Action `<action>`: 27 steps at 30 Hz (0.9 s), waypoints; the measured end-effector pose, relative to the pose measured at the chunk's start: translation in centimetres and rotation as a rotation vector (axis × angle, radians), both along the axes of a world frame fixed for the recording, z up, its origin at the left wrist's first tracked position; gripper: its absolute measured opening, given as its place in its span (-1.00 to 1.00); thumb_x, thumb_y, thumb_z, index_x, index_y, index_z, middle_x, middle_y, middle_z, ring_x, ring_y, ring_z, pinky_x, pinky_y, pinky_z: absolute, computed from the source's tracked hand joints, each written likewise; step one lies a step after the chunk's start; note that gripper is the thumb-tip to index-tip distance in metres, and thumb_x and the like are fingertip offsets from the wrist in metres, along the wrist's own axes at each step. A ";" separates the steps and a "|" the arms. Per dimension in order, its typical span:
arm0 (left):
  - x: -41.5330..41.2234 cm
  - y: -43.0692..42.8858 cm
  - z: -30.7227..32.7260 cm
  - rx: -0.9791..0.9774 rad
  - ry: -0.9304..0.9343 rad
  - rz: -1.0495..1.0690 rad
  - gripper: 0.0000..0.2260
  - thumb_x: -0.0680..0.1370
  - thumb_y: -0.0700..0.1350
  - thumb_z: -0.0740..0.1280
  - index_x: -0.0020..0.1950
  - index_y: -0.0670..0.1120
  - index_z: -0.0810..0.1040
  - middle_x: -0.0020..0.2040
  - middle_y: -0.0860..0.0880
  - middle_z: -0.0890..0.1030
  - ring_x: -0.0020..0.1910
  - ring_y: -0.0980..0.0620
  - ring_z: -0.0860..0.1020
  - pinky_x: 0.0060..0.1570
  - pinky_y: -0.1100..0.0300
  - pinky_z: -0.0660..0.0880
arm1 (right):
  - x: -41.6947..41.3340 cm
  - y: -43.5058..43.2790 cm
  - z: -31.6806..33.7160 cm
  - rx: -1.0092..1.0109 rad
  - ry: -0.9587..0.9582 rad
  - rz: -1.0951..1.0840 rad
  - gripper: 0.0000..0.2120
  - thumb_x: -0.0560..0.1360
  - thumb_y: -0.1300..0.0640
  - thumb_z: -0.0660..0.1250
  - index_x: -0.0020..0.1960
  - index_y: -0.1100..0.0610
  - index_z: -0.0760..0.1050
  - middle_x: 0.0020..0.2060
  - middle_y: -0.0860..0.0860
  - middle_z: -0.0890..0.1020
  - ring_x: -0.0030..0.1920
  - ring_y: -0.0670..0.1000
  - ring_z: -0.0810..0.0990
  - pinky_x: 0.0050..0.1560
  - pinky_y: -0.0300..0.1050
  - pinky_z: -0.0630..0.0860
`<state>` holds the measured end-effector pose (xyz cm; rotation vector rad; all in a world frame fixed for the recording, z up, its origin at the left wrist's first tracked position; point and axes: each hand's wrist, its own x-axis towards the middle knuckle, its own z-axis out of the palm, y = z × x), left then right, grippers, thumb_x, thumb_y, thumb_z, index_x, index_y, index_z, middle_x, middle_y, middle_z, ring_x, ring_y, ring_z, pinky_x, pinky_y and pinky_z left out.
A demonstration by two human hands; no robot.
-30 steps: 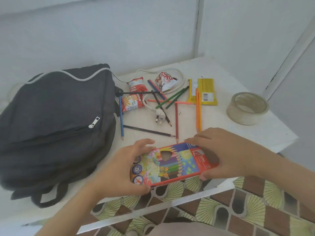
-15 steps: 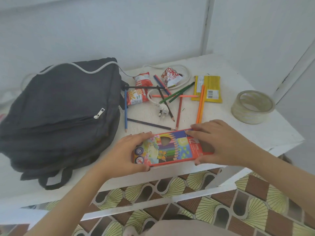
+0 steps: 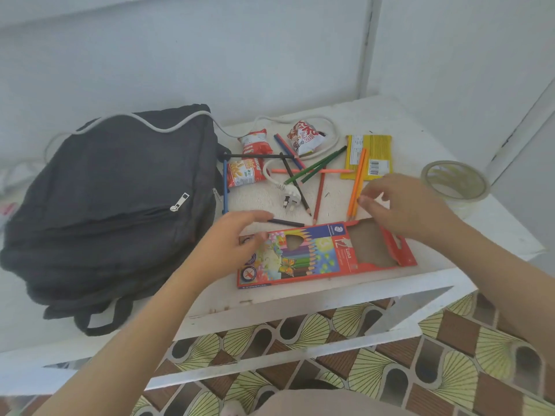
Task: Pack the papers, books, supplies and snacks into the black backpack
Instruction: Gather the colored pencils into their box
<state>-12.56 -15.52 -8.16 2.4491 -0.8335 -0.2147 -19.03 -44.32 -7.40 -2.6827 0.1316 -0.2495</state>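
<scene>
The black backpack [image 3: 105, 205] lies zipped shut on the left of the white table. A red coloured-pencil box [image 3: 315, 256] lies flat near the table's front edge, its right flap open. My left hand [image 3: 234, 235] hovers over the box's left end with fingers stretched toward a dark pencil [image 3: 285, 222]. My right hand [image 3: 405, 205] hangs above the open flap, its fingertips just beside the lower ends of two orange pencils [image 3: 357, 178], holding nothing. Several loose pencils lie scattered behind the box. Two snack packets [image 3: 249, 163] [image 3: 304, 136] and a yellow packet [image 3: 375, 151] lie further back.
A roll of clear tape [image 3: 453, 181] stands at the right of the table. A white plug [image 3: 289, 196] with its cable lies among the pencils, the cable running over the backpack. Patterned floor tiles [image 3: 390, 370] show below the front edge.
Both hands have let go of the pencil box, which now lies on the table with its flap open. The hands have lifted and moved toward the loose pencils.
</scene>
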 end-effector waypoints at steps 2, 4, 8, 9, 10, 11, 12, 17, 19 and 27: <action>1.2 -0.9 0.1 0.038 -0.089 0.012 -0.74 0.57 -0.10 0.28 0.25 0.06 0.52 0.14 0.19 0.52 0.15 0.22 0.38 0.16 0.30 0.25 | 1.2 0.0 0.1 -0.121 0.080 -0.108 -0.74 0.49 -0.07 0.28 -0.11 0.10 0.60 -0.08 0.09 0.59 -0.01 0.11 0.52 0.04 0.01 0.46; 2.4 -1.7 -0.1 0.125 -0.187 -0.016 -0.77 0.55 -0.11 0.31 0.19 0.02 0.58 0.14 0.09 0.58 0.15 0.11 0.44 0.13 0.27 0.30 | 1.9 0.7 0.3 -0.208 0.159 -0.184 -0.64 0.47 -0.16 0.29 -0.15 0.15 0.61 -0.12 0.10 0.57 -0.02 0.14 0.53 -0.02 -0.03 0.46; 3.7 -2.9 -0.1 0.230 -0.251 -0.072 -0.81 0.51 -0.09 0.37 0.11 -0.02 0.64 0.08 0.03 0.61 0.10 0.04 0.48 0.10 0.17 0.35 | 2.5 2.3 0.0 -0.285 0.281 -0.233 -0.58 0.37 -0.26 0.37 -0.31 0.08 0.39 -0.26 0.01 0.45 -0.14 0.08 0.47 -0.15 -0.11 0.32; 3.9 -3.1 -0.1 0.222 -0.253 -0.079 -0.83 0.50 -0.09 0.38 0.07 -0.02 0.66 0.05 0.02 0.62 0.08 0.04 0.48 0.09 0.16 0.36 | 2.6 2.4 -0.1 -0.256 0.309 -0.244 -0.58 0.35 -0.25 0.39 -0.33 0.06 0.34 -0.29 -0.01 0.45 -0.16 0.08 0.46 -0.15 -0.11 0.32; 4.0 -3.1 -0.1 0.218 -0.256 -0.083 -0.85 0.50 -0.09 0.38 0.04 -0.03 0.67 0.03 0.02 0.62 0.07 0.03 0.48 0.09 0.14 0.38 | 2.6 2.4 -0.1 -0.215 0.329 -0.256 -0.59 0.34 -0.21 0.41 -0.34 0.06 0.33 -0.32 -0.02 0.44 -0.17 0.07 0.46 -0.16 -0.11 0.33; 4.0 -3.1 -0.1 0.222 -0.260 -0.086 -0.86 0.50 -0.09 0.38 0.02 -0.03 0.67 0.01 0.01 0.62 0.05 0.03 0.48 0.08 0.12 0.38 | 2.6 2.4 -0.1 -0.174 0.340 -0.269 -0.61 0.34 -0.16 0.43 -0.36 0.06 0.32 -0.36 -0.03 0.43 -0.19 0.08 0.46 -0.18 -0.12 0.34; 4.1 -3.1 -0.1 0.226 -0.264 -0.090 -0.87 0.50 -0.09 0.38 0.01 -0.03 0.67 -0.01 0.01 0.62 0.04 0.03 0.48 0.07 0.12 0.39 | 2.6 2.3 0.0 -0.140 0.340 -0.283 -0.63 0.34 -0.10 0.44 -0.38 0.07 0.31 -0.39 -0.02 0.41 -0.21 0.09 0.47 -0.22 -0.13 0.34; 4.4 -2.6 -0.4 0.119 -0.259 -0.041 -0.91 0.52 -0.13 0.35 -0.01 -0.04 0.63 -0.06 0.06 0.61 -0.01 0.08 0.46 0.07 0.16 0.40 | 2.0 1.7 -0.4 -0.139 0.236 -0.353 -0.72 0.36 0.08 0.35 -0.42 0.14 0.32 -0.41 0.02 0.37 -0.31 0.12 0.45 -0.43 -0.19 0.23; 4.4 -2.6 -0.4 0.052 -0.255 -0.008 -0.91 0.53 -0.14 0.34 -0.01 -0.03 0.62 -0.09 0.11 0.58 -0.03 0.12 0.45 0.02 0.21 0.36 | 1.7 1.5 -0.4 -0.150 0.190 -0.338 -0.73 0.38 0.08 0.33 -0.41 0.16 0.36 -0.36 0.05 0.38 -0.29 0.14 0.46 -0.40 -0.17 0.26; 2.9 -5.7 2.5 -0.504 -0.144 0.158 -0.84 0.52 -0.23 0.34 -0.09 0.04 0.51 -0.18 0.22 0.54 -0.22 0.35 0.49 -0.15 0.47 0.41 | -0.3 1.7 1.9 0.558 -0.410 -0.310 -0.92 0.46 0.15 0.30 -0.20 0.02 0.46 -0.15 0.00 0.63 -0.25 -0.09 0.58 -0.20 -0.33 0.44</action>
